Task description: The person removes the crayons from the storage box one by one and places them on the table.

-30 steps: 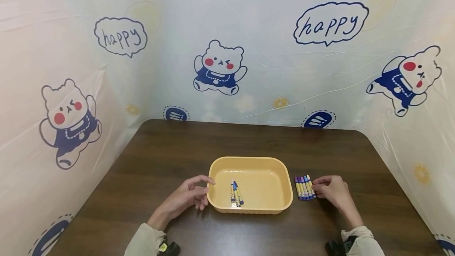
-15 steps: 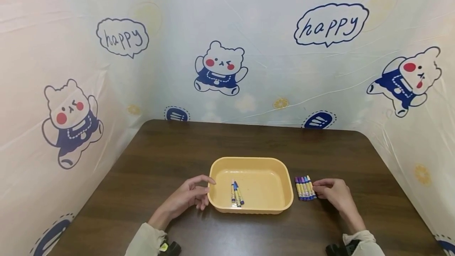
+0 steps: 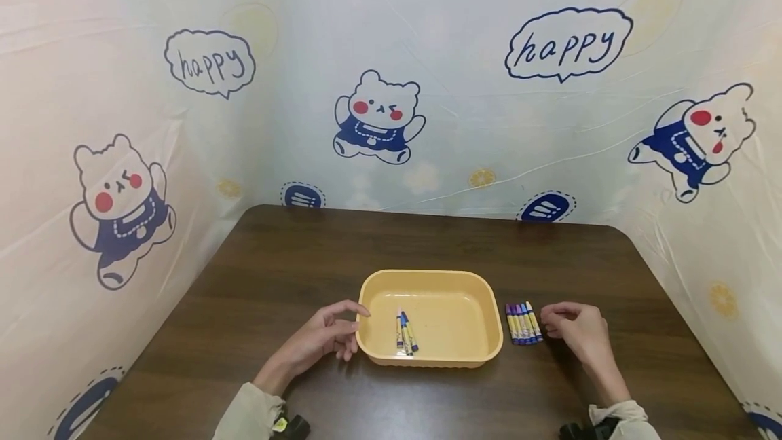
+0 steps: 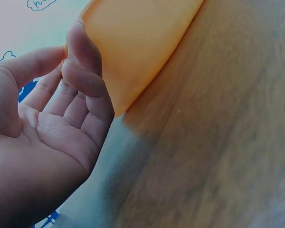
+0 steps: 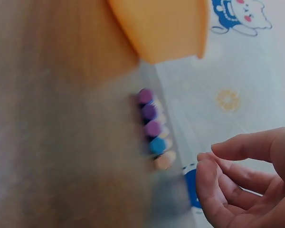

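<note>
A yellow plastic basin (image 3: 455,324) sits on the table, with a small group of crayons (image 3: 407,335) lying in its left half. My left hand (image 3: 320,339) pinches its left rim, index finger over the edge and thumb outside; the left wrist view shows the basin's wall (image 4: 140,42) beside those fingers. Right of the basin several crayons (image 3: 523,324) lie side by side in a neat row, purple to pale. Just right of that row is my right hand (image 3: 580,333), apart from it, with thumb and fingertips close together. Nothing shows between these fingers (image 5: 206,183) in the right wrist view.
The dark wooden table (image 3: 391,236) reaches back to a patterned curtain (image 3: 452,114) with bear drawings, which also hangs along both sides. Each forearm wears a light sleeve (image 3: 247,413) and a black wrist device (image 3: 296,428).
My right hand has drawn slightly to the right, away from the crayon at the row's right end, which its fingertips were touching. The left hand and the basin have stayed put.
</note>
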Tool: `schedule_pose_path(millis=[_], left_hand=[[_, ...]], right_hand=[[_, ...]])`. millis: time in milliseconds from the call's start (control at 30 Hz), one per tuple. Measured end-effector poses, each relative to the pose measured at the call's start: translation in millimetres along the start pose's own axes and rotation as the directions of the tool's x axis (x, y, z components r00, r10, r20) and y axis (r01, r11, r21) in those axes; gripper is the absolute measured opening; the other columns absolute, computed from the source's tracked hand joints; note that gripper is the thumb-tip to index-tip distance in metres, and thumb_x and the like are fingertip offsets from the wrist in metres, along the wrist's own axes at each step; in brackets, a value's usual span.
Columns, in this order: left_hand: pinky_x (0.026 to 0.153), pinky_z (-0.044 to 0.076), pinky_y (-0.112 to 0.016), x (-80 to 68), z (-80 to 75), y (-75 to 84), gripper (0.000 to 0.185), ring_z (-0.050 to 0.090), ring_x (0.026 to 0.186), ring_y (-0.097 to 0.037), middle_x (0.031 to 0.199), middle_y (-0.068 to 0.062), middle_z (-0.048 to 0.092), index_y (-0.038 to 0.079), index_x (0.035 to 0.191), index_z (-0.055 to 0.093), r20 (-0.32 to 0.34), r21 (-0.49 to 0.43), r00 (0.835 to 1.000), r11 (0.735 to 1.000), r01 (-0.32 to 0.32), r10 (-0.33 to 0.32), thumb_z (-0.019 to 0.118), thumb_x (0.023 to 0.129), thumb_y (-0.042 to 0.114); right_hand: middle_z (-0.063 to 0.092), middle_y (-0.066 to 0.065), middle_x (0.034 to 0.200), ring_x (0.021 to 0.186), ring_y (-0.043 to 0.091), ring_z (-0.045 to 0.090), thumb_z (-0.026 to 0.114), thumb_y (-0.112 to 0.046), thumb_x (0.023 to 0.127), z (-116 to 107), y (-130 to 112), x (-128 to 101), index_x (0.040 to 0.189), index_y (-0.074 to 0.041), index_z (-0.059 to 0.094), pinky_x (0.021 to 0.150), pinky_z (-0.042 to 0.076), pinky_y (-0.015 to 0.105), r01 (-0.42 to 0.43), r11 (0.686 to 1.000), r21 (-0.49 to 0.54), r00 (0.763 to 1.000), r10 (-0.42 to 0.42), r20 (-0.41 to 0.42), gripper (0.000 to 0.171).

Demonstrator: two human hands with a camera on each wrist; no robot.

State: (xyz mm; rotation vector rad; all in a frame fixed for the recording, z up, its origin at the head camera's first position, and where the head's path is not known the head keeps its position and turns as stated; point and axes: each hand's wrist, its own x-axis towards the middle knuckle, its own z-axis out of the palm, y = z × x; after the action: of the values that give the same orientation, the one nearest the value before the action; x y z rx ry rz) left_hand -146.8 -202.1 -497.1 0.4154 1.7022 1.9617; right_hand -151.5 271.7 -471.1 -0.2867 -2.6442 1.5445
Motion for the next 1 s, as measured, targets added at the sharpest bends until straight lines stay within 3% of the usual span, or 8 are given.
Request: schedule_pose_path(millis=[200,400,667,1000], left_hand=[[0.056,0.05,-0.025,-0.1,-0.8,0.0,0.032,0.064,0.064,-0.016,0.078,-0.006,0.068,-0.001,0.132,0.051,-0.005,0.006,1.0,1.0,0.009,-0.009,0.054,0.102,0.01],[0.055,0.049,-0.025,-0.2,0.0,0.5,0.037,0.064,0.063,-0.016,0.077,-0.006,0.068,-0.005,0.133,0.047,-0.006,0.001,1.0,1.0,0.013,-0.013,0.055,0.102,0.013],[0.055,0.05,-0.025,-1.0,-0.4,1.0,0.037,0.064,0.063,-0.016,0.077,-0.007,0.068,-0.005,0.133,0.048,-0.003,0.0,1.0,1.0,0.007,-0.007,0.056,0.101,0.012],[0.056,0.05,-0.025,-0.4,-0.2,0.8,0.038,0.064,0.063,-0.017,0.078,-0.007,0.069,-0.005,0.135,0.047,-0.012,0.001,1.0,1.0,0.022,-0.022,0.054,0.102,0.013]], right_hand=[[0.074,0.014,0.089,0.072,0.02,0.072,0.072,-0.015,0.091,-1,-22,-4,0.103,0.004,0.073,0.066,0.06,0.033,0.028,0.997,-0.067,1.0,-0.028,0.007,0.022],[0.074,0.013,0.092,0.075,0.025,0.072,0.071,-0.017,0.092,4,-48,-10,0.104,0.0,0.074,0.069,0.059,0.036,0.082,0.99,-0.119,0.996,-0.077,0.042,0.021],[0.073,0.011,0.089,0.076,0.026,0.071,0.072,-0.013,0.091,21,-81,-16,0.101,0.0,0.074,0.067,0.06,0.035,0.157,0.985,-0.07,0.984,-0.15,0.096,0.016],[0.072,0.006,0.085,0.071,0.014,0.066,0.074,-0.01,0.088,54,-104,-20,0.098,-0.002,0.075,0.061,0.056,0.024,0.245,0.966,-0.088,0.963,-0.232,0.137,0.013]])
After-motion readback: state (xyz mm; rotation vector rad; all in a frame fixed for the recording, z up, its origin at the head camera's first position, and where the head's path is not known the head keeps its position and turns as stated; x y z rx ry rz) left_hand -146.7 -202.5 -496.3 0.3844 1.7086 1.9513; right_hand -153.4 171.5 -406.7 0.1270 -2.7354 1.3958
